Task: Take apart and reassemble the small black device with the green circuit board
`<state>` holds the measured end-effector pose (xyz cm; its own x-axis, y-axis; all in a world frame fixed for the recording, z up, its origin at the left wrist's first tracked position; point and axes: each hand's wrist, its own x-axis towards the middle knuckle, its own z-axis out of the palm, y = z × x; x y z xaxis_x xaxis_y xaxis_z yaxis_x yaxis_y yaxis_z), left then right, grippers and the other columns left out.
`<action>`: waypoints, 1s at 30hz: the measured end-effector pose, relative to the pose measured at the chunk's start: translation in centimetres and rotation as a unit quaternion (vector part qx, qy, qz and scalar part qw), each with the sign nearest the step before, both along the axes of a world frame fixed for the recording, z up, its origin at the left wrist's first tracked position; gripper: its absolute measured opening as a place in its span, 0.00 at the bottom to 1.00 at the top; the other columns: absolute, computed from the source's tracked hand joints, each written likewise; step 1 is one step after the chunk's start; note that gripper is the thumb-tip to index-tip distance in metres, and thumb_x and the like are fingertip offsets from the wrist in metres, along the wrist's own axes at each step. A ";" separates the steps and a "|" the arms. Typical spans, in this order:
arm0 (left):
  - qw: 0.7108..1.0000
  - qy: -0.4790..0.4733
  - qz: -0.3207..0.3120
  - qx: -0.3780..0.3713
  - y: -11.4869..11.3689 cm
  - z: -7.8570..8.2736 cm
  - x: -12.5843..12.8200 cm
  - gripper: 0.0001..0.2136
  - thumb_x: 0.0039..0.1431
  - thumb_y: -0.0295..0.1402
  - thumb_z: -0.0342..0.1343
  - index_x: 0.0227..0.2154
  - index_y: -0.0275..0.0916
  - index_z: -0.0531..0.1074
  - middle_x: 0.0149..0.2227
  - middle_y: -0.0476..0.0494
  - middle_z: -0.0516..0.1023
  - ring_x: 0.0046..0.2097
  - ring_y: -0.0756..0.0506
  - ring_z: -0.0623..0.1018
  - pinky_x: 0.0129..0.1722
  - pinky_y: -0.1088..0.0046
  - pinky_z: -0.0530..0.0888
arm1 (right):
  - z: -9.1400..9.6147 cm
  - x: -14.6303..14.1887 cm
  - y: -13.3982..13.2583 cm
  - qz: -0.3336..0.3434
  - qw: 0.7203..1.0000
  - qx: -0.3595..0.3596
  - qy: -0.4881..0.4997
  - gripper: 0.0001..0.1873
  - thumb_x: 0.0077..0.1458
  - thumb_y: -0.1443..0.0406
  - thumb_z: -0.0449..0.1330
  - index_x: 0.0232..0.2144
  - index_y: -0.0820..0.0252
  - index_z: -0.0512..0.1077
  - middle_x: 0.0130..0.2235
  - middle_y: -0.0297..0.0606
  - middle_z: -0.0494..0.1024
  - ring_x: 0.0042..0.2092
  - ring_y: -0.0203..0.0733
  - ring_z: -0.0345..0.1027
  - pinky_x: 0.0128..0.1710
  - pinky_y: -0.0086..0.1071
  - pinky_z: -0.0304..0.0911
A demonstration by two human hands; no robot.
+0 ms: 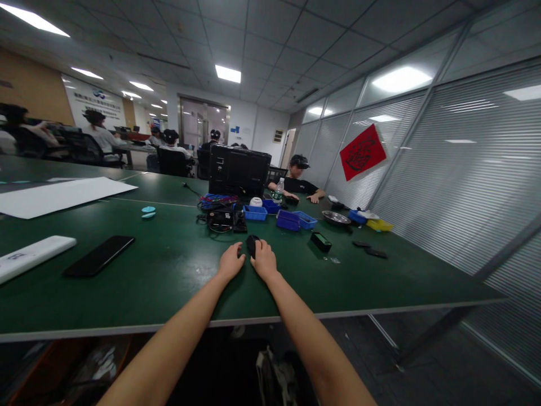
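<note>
Table (169, 282): green, spread wide before you.
Monitor (239, 171): black, standing beyond your hands.
Bins (288, 220): blue, grouped near the monitor.
Right hand (265, 261): yours, fingers curled over the mouse (252, 245).
Left hand (231, 262): yours, loosely bent, beside the mouse; whether it grips anything, cannot tell.
Mouse: black, on the table, between your hands.

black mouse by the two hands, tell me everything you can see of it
The black mouse is small, dark and rounded, seemingly plastic. It sits on the green table, in front of the person. The right hand lies over its right side, hiding much of it and seemingly holding it; the left hand is just to its left, apart from it. Buttons or markings cannot be made out.
</note>
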<state>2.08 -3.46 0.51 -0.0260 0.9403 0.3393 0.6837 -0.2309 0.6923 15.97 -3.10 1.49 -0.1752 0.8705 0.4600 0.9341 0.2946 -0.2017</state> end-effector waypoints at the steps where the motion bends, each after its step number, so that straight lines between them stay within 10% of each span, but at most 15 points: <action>1: 1.000 0.000 0.000 0.005 0.1 -0.1 0.0 0.21 0.50 0.27 0.50 0.49 0.37 0.62 0.45 0.42 0.71 0.44 0.47 0.72 0.46 0.71 0.66 | 0.0 -0.3 -0.2 0.022 1.000 0.000 0.002 0.30 0.44 0.63 0.59 0.51 0.58 0.57 0.55 0.49 0.57 0.50 0.52 0.55 0.43 0.41 0.57; 8: 0.999 -0.020 0.028 0.035 0.4 0.0 -0.3 0.18 0.53 0.24 0.43 0.47 0.35 0.64 0.45 0.41 0.71 0.45 0.48 0.71 0.48 0.71 0.66 | -0.1 0.4 1.0 0.111 0.967 -0.018 0.227 0.18 0.53 0.65 0.47 0.46 0.57 0.65 0.50 0.41 0.64 0.50 0.41 0.58 0.49 0.35 0.56; 13: 0.994 0.017 0.038 0.103 -0.4 0.3 0.1 0.23 0.53 0.41 0.49 0.51 0.37 0.61 0.49 0.39 0.67 0.48 0.44 0.69 0.50 0.67 0.64 | -0.5 1.2 2.2 0.139 0.902 -0.118 0.392 0.19 0.51 0.64 0.46 0.44 0.58 0.68 0.42 0.38 0.72 0.41 0.40 0.66 0.37 0.33 0.64; 18: 0.992 0.083 0.053 0.080 -0.7 0.1 0.5 0.26 0.49 0.37 0.54 0.52 0.37 0.59 0.54 0.35 0.60 0.53 0.42 0.65 0.51 0.68 0.62 | -0.9 0.7 2.3 0.222 0.856 -0.196 0.425 0.15 0.48 0.67 0.49 0.37 0.61 0.71 0.36 0.38 0.76 0.32 0.35 0.69 0.32 0.28 0.63; 30: 0.987 0.074 0.143 -0.003 -0.6 1.1 -1.5 0.25 0.52 0.31 0.48 0.54 0.33 0.53 0.48 0.34 0.63 0.46 0.42 0.70 0.45 0.69 0.66 | -1.4 2.2 3.6 0.110 0.867 -0.160 0.460 0.11 0.47 0.65 0.50 0.30 0.64 0.69 0.26 0.36 0.74 0.21 0.30 0.65 0.17 0.22 0.55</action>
<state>0.54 -4.09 1.63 -0.2413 0.9035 0.3542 0.8139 -0.0104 0.5810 18.16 0.49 0.12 -0.0402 0.9712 0.2348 0.2631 0.2370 -0.9352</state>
